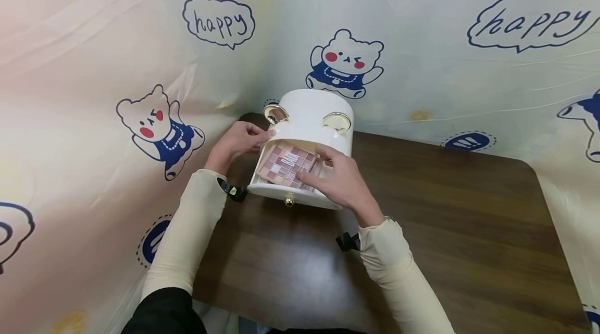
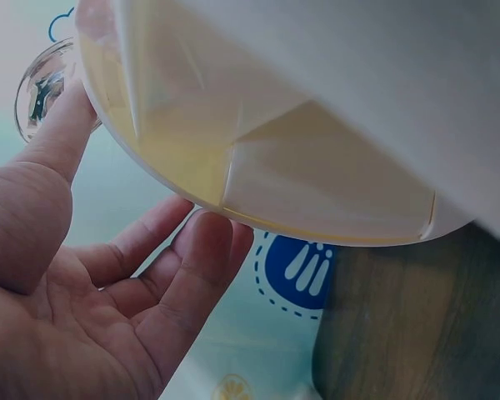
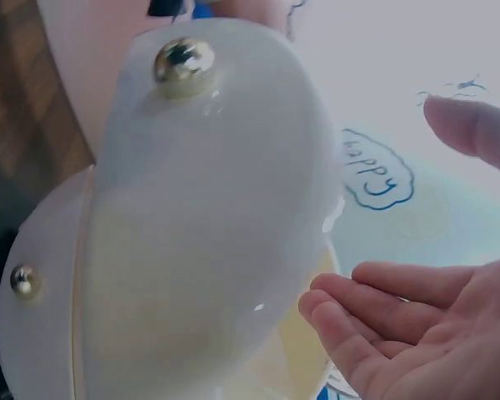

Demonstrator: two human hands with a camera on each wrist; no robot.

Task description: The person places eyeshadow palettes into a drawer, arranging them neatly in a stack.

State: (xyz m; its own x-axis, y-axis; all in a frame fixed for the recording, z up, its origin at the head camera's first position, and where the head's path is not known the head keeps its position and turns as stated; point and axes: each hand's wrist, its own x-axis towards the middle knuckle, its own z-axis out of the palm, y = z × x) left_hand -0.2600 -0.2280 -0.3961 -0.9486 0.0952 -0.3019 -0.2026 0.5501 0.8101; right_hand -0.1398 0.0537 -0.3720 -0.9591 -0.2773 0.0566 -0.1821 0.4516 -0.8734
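A white rounded storage box [image 1: 313, 110] stands on the table with its drawer [image 1: 269, 190] pulled out. Inside lies a pink checkered makeup palette [image 1: 276, 164], tilted in the drawer. My left hand [image 1: 241, 138] is at the box's left side, its fingertips against the outer wall; the left wrist view has this hand [image 2: 108, 283] under the curved rim, fingers loosely bent. Over the drawer's right part is my right hand [image 1: 344, 177], its thumb in front of the palette. In the right wrist view that hand [image 3: 433, 325] has thumb and fingers spread, with nothing between them.
Two gold-rimmed round pieces [image 1: 336, 122] sit on the box top, and a gold knob [image 1: 289, 201] is on the drawer front. A second, lower knob [image 3: 25, 282] shows in the right wrist view. Brown table [image 1: 445, 219] extends right; printed cloth [image 1: 412, 63] hangs behind and left.
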